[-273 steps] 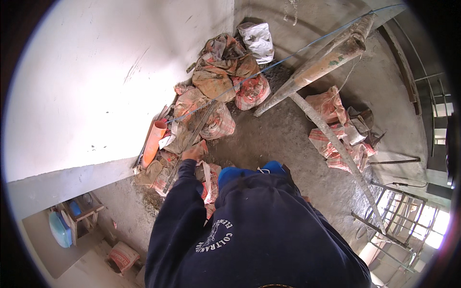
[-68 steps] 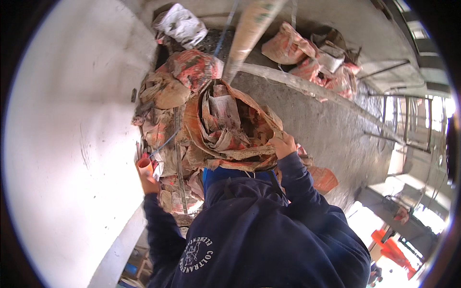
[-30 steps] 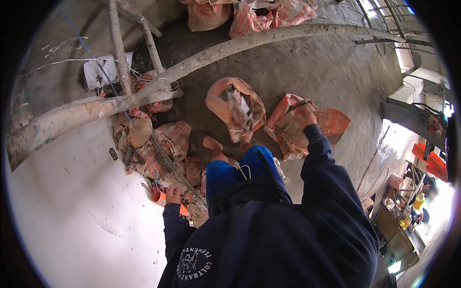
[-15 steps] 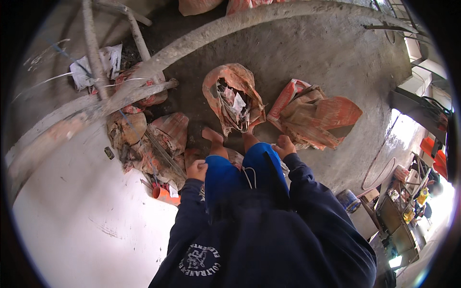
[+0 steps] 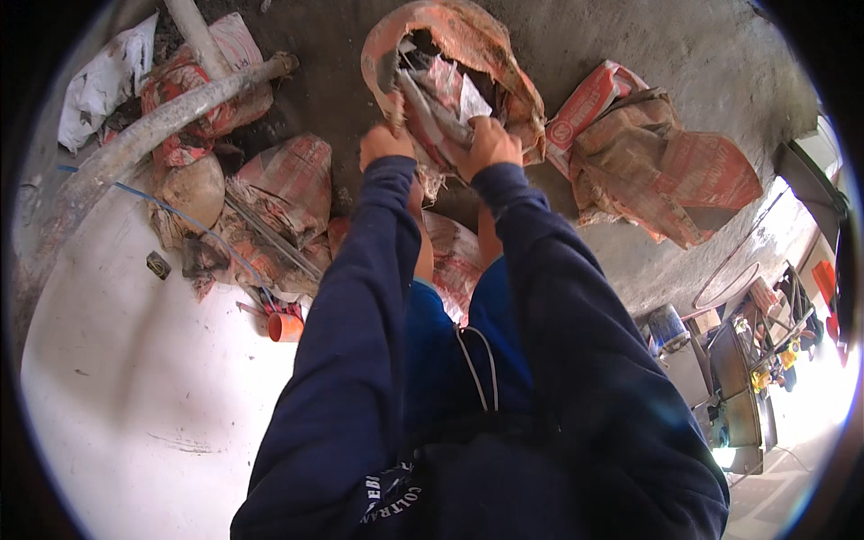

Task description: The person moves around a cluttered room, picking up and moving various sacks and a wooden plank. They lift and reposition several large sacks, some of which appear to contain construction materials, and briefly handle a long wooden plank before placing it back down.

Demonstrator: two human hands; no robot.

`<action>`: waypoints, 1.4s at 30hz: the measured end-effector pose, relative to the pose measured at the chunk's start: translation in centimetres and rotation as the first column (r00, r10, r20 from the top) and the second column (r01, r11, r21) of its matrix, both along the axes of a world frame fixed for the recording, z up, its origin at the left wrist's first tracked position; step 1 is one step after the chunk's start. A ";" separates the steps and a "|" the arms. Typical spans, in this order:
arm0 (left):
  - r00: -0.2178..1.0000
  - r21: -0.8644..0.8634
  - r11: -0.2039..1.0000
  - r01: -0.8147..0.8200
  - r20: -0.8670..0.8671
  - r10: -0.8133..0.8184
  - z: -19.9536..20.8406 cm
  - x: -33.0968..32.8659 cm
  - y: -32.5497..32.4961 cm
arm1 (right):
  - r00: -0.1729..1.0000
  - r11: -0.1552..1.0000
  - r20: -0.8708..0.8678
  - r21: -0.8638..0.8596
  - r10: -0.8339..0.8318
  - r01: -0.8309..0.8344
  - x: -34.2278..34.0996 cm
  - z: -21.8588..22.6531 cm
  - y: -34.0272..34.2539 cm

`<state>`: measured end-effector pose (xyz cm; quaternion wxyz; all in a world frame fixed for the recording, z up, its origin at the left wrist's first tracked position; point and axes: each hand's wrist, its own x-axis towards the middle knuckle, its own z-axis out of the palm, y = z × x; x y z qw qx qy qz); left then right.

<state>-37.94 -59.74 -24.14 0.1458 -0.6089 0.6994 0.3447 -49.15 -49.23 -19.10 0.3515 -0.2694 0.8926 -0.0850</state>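
An orange woven sack [image 5: 486, 27], dirty and frayed, stands on the floor in front of my feet with its mouth wide. White and reddish scraps [image 5: 470, 97] lie inside it. My left hand [image 5: 387, 147] is closed on the left part of the sack's near rim. At the right part of that rim, my right hand [image 5: 490, 147] is closed too, its fingertips partly hidden behind the edge and the scraps. Both arms reach straight forward in dark blue sleeves.
A crumpled orange sack [image 5: 666, 171] lies to the right on the concrete floor. On the left are a wooden pole [image 5: 171, 117], more torn sacks [image 5: 286, 184], a white bag [image 5: 108, 85] and an orange pipe piece [image 5: 285, 327]. Clutter and a bucket [image 5: 667, 326] stand at far right.
Both hands have moved forward from beside my knees and taken hold of the sack's near rim. My body leans further over, so the sack appears larger and higher in the picture.
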 end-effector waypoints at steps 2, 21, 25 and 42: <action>1.000 -0.075 0.997 -0.005 0.000 0.005 0.6 0.7 -1.8 | 0.996 0.998 -0.060 -0.009 0.063 -0.064 -1.0 -0.4 0.1; 0.990 0.046 0.996 -0.071 -0.115 0.076 1.7 1.2 -9.3 | 0.995 0.991 -0.102 -0.132 0.021 -0.034 -9.7 -1.0 -0.1; 0.995 0.065 0.996 -0.056 -0.081 0.061 2.3 0.4 -7.0 | 0.990 0.972 0.022 -0.195 0.136 -0.130 -4.9 -0.1 -1.0; 0.999 0.015 0.999 0.048 0.015 -0.048 1.8 -0.4 -4.0 | 0.995 0.984 -0.090 -0.172 0.032 -0.047 -4.6 0.0 0.0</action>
